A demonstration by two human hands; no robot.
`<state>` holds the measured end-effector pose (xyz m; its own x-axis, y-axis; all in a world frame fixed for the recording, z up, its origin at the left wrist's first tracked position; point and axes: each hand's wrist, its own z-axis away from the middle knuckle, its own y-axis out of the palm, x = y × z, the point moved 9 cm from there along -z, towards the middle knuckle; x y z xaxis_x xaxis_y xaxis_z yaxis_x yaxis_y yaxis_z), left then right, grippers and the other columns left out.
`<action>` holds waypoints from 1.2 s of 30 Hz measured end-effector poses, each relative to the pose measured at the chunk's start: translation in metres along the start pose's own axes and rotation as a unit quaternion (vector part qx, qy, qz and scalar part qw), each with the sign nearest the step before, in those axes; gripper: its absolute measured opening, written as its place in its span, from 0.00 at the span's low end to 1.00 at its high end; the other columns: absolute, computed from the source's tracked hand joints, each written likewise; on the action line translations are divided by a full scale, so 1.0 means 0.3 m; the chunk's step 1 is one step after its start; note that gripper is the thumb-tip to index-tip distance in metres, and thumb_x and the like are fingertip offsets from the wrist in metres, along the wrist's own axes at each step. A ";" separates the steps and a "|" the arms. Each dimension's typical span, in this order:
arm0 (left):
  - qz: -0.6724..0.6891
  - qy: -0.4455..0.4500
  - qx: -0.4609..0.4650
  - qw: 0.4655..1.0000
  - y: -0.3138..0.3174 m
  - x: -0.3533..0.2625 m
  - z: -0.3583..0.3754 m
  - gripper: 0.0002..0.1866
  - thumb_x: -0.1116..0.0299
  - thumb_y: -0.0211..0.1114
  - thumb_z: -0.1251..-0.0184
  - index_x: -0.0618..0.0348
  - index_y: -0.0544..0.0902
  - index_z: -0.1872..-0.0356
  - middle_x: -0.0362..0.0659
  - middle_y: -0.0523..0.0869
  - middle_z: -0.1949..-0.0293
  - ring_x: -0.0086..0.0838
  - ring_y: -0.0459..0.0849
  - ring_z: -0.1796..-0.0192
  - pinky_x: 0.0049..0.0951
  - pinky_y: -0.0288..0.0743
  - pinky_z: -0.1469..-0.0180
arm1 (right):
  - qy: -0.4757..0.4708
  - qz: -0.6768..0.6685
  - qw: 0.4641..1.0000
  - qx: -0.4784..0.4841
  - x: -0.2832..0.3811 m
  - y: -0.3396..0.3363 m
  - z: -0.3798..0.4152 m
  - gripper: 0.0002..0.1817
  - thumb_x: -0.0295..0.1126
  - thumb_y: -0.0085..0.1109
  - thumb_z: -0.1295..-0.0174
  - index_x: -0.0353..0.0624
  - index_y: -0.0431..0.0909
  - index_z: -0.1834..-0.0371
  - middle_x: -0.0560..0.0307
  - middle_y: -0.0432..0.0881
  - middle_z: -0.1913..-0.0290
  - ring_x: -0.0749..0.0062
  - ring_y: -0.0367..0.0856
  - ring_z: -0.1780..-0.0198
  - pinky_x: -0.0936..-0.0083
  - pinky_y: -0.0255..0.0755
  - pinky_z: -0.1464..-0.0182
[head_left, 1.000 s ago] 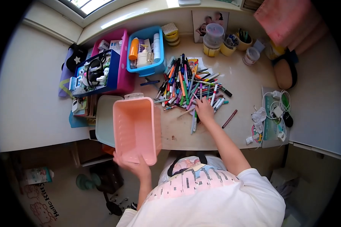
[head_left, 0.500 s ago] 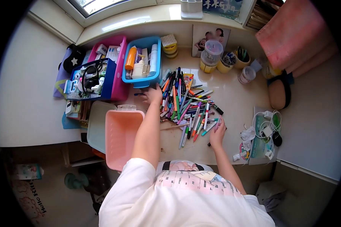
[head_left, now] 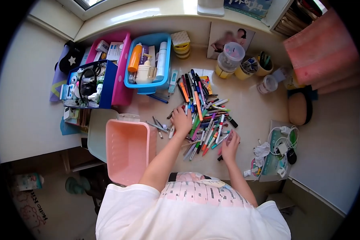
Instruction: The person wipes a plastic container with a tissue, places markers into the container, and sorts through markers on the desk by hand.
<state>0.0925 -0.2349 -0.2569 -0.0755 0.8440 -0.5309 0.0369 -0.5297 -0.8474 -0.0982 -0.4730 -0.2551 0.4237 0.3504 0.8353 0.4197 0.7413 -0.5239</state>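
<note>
A loose heap of pens and markers [head_left: 206,120] lies on the desk. On its left edge rests my left hand [head_left: 181,121], fingers spread over several pens. At the lower right of the heap is my right hand [head_left: 230,147], its fingers curled near some markers; whether it holds one is hard to make out. An empty pink bin [head_left: 131,150] stands left of my left forearm. Between bin and heap lie a few pens and a pair of scissors [head_left: 157,127]. A dark blue pen [head_left: 159,98] lies below the blue basket [head_left: 149,87].
A pink basket [head_left: 122,90] and a dark blue box [head_left: 109,90] full of items stand at the back left. Clear jars [head_left: 233,54], yellow cups [head_left: 244,72] and a photo stand at the back. White cables [head_left: 284,138] lie at the right.
My left hand has moved from beside the blue basket down and right onto the heap. Pens at the heap's left side have shifted, some now lying apart. The camera view has shifted slightly.
</note>
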 end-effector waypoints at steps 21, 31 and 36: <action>-0.043 -0.224 -0.129 0.965 -0.022 0.353 -0.367 0.36 0.58 0.59 0.32 0.65 0.60 0.27 0.63 0.55 0.25 0.61 0.55 0.24 0.52 0.49 0.24 | -0.051 0.107 0.992 -0.030 0.058 -0.071 -0.056 0.28 0.27 0.63 0.42 0.44 0.69 0.36 0.47 0.67 0.35 0.46 0.60 0.30 0.55 0.55 0.29; 0.188 0.034 0.012 0.982 -0.026 0.043 -0.034 0.20 0.79 0.53 0.33 0.57 0.79 0.40 0.55 0.71 0.31 0.49 0.69 0.29 0.39 0.63 0.29 | 0.052 0.060 0.991 -0.105 -0.180 -0.057 0.159 0.40 0.23 0.64 0.44 0.40 0.57 0.27 0.38 0.61 0.33 0.41 0.61 0.31 0.52 0.54 0.28; 0.227 0.066 0.086 0.968 -0.058 0.015 0.037 0.20 0.74 0.56 0.29 0.56 0.78 0.38 0.55 0.82 0.42 0.46 0.78 0.36 0.36 0.67 0.32 | 0.028 0.005 0.998 -0.063 -0.150 0.019 0.095 0.41 0.23 0.65 0.45 0.39 0.56 0.27 0.39 0.64 0.36 0.41 0.66 0.35 0.56 0.61 0.31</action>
<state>0.0804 -0.2228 -0.2443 0.0379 0.5185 -0.8542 -0.1302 -0.8450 -0.5187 -0.1376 -0.4681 -0.2908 0.4712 0.3220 0.8211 0.5114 0.6588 -0.5518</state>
